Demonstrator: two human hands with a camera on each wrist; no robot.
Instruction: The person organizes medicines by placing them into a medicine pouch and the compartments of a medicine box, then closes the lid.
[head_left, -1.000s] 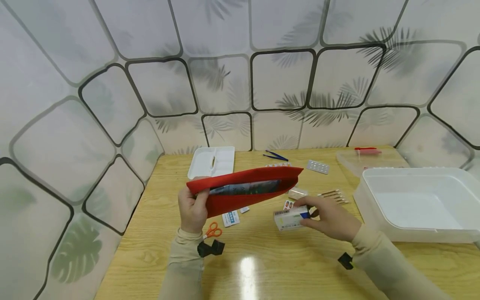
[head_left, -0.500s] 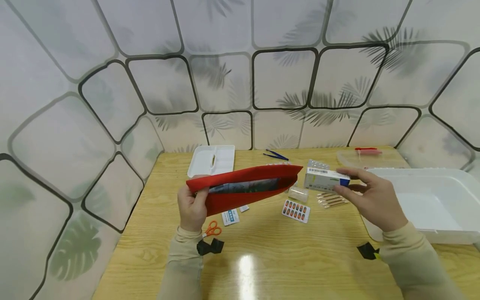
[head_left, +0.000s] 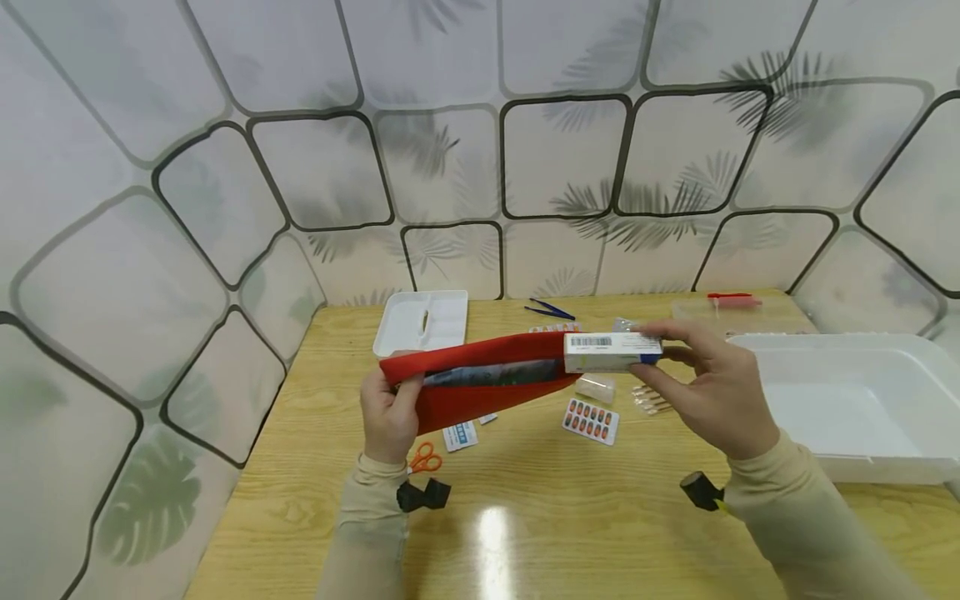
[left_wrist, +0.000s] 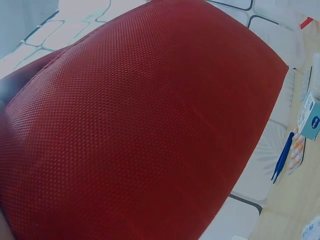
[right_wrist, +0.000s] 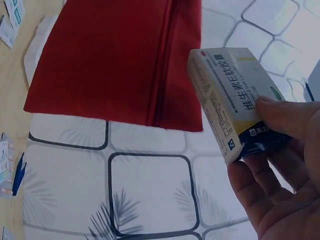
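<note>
My left hand (head_left: 390,421) grips the left end of a red fabric pouch (head_left: 465,408), held above the table with its mouth parted. Inside it a bluish packet (head_left: 487,373) shows. My right hand (head_left: 712,396) pinches a small white medicine box (head_left: 600,354) with a dark blue end between thumb and fingers. In the head view the box overlaps the right end of the pouch. The right wrist view shows the box (right_wrist: 232,95) beside the pouch's open edge, outside it. The left wrist view is mostly filled by the pouch (left_wrist: 150,120).
On the wooden table lie a capsule blister pack (head_left: 590,422), orange-handled scissors (head_left: 426,458), blue tweezers (head_left: 550,309), a clear bottle (head_left: 596,388) and cotton swabs (head_left: 651,400). A white divided tray (head_left: 450,310) is at the back left; a white bin (head_left: 847,468) stands right.
My right hand has lifted the medicine box off the table, uncovering the capsule blister pack, swung right, then brought the box left to the pouch. The left hand and pouch have hardly moved.
</note>
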